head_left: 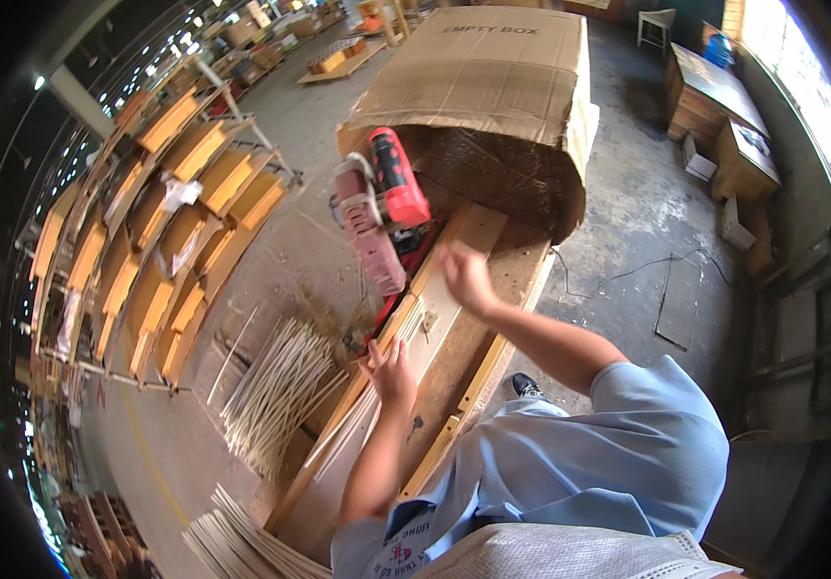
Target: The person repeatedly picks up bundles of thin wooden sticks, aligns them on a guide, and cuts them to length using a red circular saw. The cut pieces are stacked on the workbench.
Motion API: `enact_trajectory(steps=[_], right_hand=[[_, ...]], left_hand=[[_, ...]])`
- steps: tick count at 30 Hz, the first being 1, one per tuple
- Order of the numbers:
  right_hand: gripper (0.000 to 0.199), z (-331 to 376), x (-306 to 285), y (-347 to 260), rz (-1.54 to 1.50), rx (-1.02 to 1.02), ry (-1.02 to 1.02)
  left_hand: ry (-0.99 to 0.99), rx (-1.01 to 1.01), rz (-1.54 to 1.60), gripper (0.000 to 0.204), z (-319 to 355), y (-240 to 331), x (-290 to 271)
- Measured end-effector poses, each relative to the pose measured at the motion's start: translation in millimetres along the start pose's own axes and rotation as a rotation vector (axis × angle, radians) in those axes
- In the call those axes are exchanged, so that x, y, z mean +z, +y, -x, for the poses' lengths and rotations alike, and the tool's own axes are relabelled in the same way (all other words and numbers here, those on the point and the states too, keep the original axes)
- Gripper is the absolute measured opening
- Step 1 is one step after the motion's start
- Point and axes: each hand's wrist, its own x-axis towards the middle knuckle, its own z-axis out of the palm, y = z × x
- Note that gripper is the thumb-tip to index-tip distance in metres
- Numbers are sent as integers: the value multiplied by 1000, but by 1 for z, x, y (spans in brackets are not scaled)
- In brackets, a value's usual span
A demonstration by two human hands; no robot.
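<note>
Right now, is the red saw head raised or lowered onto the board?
Raised. The saw tilts up, clear of the board; the right hand is beside it, not gripping it.

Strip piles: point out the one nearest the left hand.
It is the fanned pile of pale thin strips on the floor just left of the bench, level with the left hand. The other pile lies lower, at the picture's bottom edge.

We see the right hand blurred, so its grip cannot be told. The cardboard sheet hides most of what lies under it. The red saw covers the board behind it. The stack of thin slats is cut off at the lower edge.
</note>
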Motion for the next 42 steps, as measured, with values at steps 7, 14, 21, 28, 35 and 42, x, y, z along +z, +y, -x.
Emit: enact_trajectory(steps=[7,14,21,28,35,42], right_hand=[[55,-105,-48,-167,6,-177,-5],[58,-181,-18,-195,295,43,-405],[53,-189,6,-172,183,50,-264],[53,-174,-7,-167,214,63,-327],[39,-91,-16,-158,243,-98,-157],[37,-33,-25,-143,199,-182,-127]], left_hand=[[18,11,36,42,6,-6,1],[99,31,35,38,1,-1,3],[111,20,24,40,3,-4,7],[82,26,11,45,1,-1,6],[70,32,-3,42,2,-3,7],[177,74,1,40,2,-4,10]])
